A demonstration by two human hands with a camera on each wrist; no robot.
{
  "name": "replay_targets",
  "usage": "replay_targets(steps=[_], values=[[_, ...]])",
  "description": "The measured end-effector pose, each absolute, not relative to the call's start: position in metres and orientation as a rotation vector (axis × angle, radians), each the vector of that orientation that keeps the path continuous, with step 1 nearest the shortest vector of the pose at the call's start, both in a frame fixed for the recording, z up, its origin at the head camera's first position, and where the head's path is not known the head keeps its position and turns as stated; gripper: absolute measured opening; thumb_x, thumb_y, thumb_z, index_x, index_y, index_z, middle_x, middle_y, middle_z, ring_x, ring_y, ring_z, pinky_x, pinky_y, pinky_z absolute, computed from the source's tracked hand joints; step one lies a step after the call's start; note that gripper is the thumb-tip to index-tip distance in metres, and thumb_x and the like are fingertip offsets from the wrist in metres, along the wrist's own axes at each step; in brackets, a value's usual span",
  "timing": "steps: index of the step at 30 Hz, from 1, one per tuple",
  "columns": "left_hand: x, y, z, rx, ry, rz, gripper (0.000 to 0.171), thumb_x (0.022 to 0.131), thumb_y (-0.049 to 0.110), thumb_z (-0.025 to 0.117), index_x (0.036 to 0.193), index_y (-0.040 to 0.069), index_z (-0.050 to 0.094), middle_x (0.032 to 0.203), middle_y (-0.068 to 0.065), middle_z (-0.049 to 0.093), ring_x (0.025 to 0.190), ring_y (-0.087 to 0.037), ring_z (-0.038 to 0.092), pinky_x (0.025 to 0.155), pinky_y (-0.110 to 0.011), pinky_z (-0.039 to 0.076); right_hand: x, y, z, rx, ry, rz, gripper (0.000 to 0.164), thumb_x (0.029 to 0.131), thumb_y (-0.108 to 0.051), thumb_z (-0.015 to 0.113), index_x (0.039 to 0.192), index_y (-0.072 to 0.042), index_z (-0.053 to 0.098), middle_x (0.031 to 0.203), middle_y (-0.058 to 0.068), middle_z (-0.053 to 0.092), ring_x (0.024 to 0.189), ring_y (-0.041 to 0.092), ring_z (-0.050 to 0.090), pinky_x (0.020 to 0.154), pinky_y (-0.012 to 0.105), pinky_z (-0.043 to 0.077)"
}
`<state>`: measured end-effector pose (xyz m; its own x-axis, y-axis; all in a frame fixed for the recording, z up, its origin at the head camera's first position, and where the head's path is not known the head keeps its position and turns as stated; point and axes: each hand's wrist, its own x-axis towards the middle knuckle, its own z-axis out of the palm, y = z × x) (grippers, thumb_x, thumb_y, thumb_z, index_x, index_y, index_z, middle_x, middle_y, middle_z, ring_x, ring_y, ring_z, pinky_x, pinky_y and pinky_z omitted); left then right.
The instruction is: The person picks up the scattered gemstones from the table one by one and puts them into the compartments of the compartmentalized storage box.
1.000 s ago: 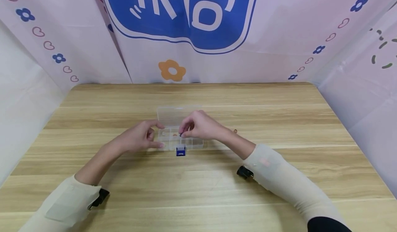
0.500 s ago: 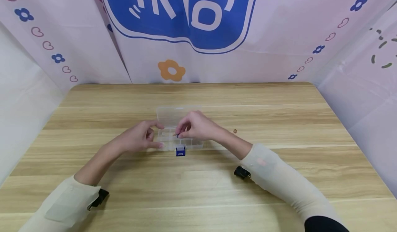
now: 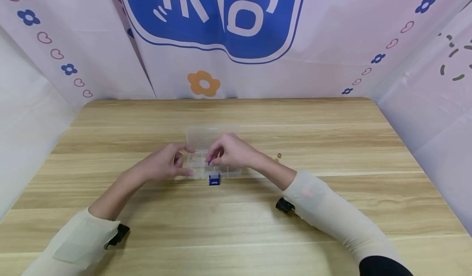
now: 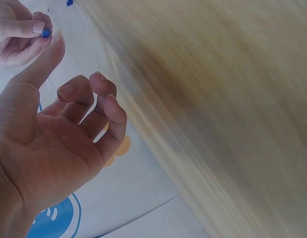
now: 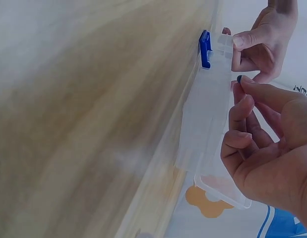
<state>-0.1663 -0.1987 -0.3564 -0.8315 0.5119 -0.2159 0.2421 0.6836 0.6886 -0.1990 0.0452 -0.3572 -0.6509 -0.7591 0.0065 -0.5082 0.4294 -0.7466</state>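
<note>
A clear plastic compartment box point(image 3: 234, 172) with its lid point(image 3: 199, 137) raised at the back and a blue latch point(image 3: 214, 180) in front lies on the table. My left hand point(image 3: 162, 162) holds its left end, thumb at the front edge and index finger at the back. Over the box's middle compartments, my right hand point(image 3: 234, 150) pinches a small round blue bead point(image 4: 45, 32) between thumb and index finger. The right wrist view shows the bead dark at the right fingertips point(image 5: 247, 82), close over the box. That hand hides part of the compartments.
Two small amber beads point(image 3: 279, 155) lie on the wooden table point(image 3: 236, 222) to the right of the box, by the right forearm. A printed cloth point(image 3: 295, 79) hangs behind the table's far edge.
My right hand has moved a little left over the box, with the bead still pinched. A second amber bead now shows beside the right forearm. My left hand keeps its place.
</note>
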Motion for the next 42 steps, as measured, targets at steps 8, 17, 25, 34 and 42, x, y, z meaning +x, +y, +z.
replay_targets(steps=[8, 17, 25, 34, 42], values=[[-0.1663, -0.1996, -0.3567, 0.595, 2.497, 0.952, 0.06, 0.09, 0.013, 0.083, 0.137, -0.011, 0.053, 0.059, 0.003, 0.043, 0.052, -0.008, 0.037, 0.05, -0.023, 0.034, -0.1982, 0.0415, -0.356, -1.096, 2.363, -1.042, 0.007, 0.089, 0.005, 0.077, 0.093, 0.001, 0.081, 0.087, 0.004, 0.078, 0.08, 0.01, 0.071, 0.074, 0.018, 0.056], [-0.1671, -0.1992, -0.3577, 0.6, 2.499, 0.957, 0.06, 0.09, 0.012, 0.083, 0.136, -0.011, 0.053, 0.058, 0.004, 0.042, 0.051, -0.007, 0.036, 0.05, -0.023, 0.034, -0.1972, 0.039, -0.3561, -1.085, 2.35, -1.06, 0.009, 0.087, 0.007, 0.076, 0.091, 0.001, 0.08, 0.087, 0.004, 0.078, 0.079, 0.011, 0.071, 0.073, 0.019, 0.056], [-0.1667, -0.1988, -0.3577, 0.594, 2.502, 0.951, 0.06, 0.089, 0.012, 0.083, 0.136, -0.011, 0.053, 0.058, 0.003, 0.041, 0.052, -0.008, 0.036, 0.05, -0.023, 0.034, -0.1973, 0.0374, -0.3565, -1.08, 2.345, -1.047, 0.008, 0.087, 0.007, 0.077, 0.091, 0.001, 0.081, 0.086, 0.003, 0.077, 0.078, 0.011, 0.071, 0.071, 0.018, 0.056], [-0.1665, -0.1994, -0.3575, 0.598, 2.498, 0.948, 0.06, 0.09, 0.013, 0.083, 0.137, -0.011, 0.053, 0.058, 0.003, 0.042, 0.052, -0.008, 0.036, 0.05, -0.023, 0.034, -0.1972, 0.0379, -0.3565, -1.059, 2.342, -1.043, 0.008, 0.088, 0.007, 0.076, 0.091, 0.001, 0.081, 0.085, 0.003, 0.077, 0.078, 0.011, 0.07, 0.071, 0.019, 0.056], [-0.1671, -0.1993, -0.3583, 0.6, 2.503, 0.945, 0.06, 0.09, 0.013, 0.083, 0.136, -0.011, 0.053, 0.058, 0.004, 0.042, 0.051, -0.008, 0.036, 0.05, -0.024, 0.034, -0.1973, 0.0374, -0.3575, -1.096, 2.339, -1.047, 0.007, 0.088, 0.006, 0.076, 0.092, 0.002, 0.081, 0.087, 0.007, 0.078, 0.078, 0.012, 0.071, 0.071, 0.018, 0.056]])
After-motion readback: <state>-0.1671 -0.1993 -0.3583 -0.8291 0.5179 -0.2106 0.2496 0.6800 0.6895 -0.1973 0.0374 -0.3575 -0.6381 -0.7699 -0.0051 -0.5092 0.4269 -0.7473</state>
